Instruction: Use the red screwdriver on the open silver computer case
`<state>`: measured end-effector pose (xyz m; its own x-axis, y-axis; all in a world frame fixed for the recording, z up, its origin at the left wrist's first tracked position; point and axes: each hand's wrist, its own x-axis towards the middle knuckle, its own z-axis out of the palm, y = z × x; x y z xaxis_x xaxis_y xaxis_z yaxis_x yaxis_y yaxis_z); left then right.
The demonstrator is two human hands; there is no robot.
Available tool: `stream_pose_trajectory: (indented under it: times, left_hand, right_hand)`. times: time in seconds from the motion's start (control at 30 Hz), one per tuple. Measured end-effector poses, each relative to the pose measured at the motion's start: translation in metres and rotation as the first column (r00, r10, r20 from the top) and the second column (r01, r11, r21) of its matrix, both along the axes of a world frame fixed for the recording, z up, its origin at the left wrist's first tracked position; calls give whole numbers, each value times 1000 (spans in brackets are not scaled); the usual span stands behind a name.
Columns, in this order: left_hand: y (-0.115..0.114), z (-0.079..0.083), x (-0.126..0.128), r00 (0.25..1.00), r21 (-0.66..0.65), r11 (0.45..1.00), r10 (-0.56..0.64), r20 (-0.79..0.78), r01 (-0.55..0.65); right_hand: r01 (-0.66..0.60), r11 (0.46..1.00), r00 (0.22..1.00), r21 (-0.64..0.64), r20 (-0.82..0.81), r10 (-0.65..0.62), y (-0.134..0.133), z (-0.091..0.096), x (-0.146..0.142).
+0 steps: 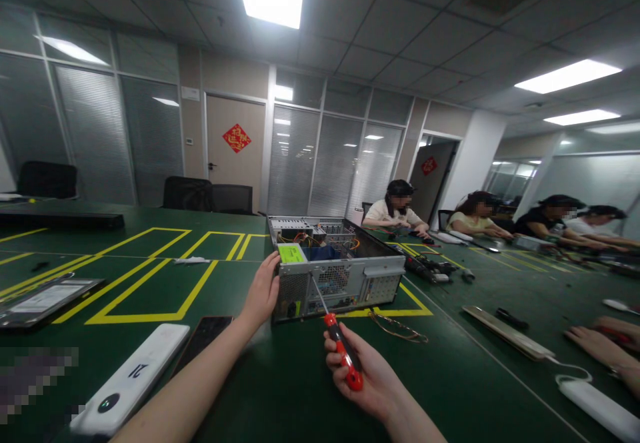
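Observation:
An opened desktop computer case (pixel 345 290) lies on the green table with its rear panel towards me. Wires and a power supply with a bright yellow-green label (pixel 292 253) show inside it. My left hand (pixel 261 290) grips the case's near left corner, fingers against its side. In my right hand (pixel 357 370) is a screwdriver with a red and black handle (pixel 343 353), fingers wrapped round it. Its shaft points up and forward to the rear panel, near the vent grille. Whether the tip sits in a screw is too small to tell.
Yellow tape (pixel 135 316) marks rectangles on the table. To the left lie a white device marked 21 (pixel 137 376) and a hard drive (pixel 50 303). Glasses (pixel 397 326) rest right of the case; beyond are a power strip (pixel 507 333), a co-worker's hand (pixel 595 346) and several seated people.

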<state>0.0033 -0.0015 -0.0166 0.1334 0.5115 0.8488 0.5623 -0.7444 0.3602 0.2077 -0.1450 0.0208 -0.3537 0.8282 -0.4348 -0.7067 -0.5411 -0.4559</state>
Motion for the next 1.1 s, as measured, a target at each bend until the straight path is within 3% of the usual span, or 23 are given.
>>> stream_pose_trajectory:
  times: [0.2, 0.33, 0.47, 0.67, 1.1]
  left_hand:
    - [0, 0, 0, 1000, -4, 1000, -2, -8, 2]
    - [-1, 1, 0, 1000, -3, 1000, -1, -6, 1]
    - [-1, 1, -1, 1000, -4, 1000, -11, -2, 11]
    - [1, 0, 0, 1000, 16, 1000, -7, -10, 7]
    - [-2, 3, 0, 1000, -4, 1000, 0, -12, 0]
  right_hand:
    - [-4, 998, 999, 61, -53, 7, -2, -3, -3]
    - [-122, 988, 983, 91, 146, 108, -7, -14, -12]
    - [-237, 971, 933, -31, 273, 236, -8, -31, -23]
    - [-237, 961, 917, -146, 294, 271, -2, -43, -31]
    - [-221, 962, 923, -161, 285, 259, 0, -46, -31]
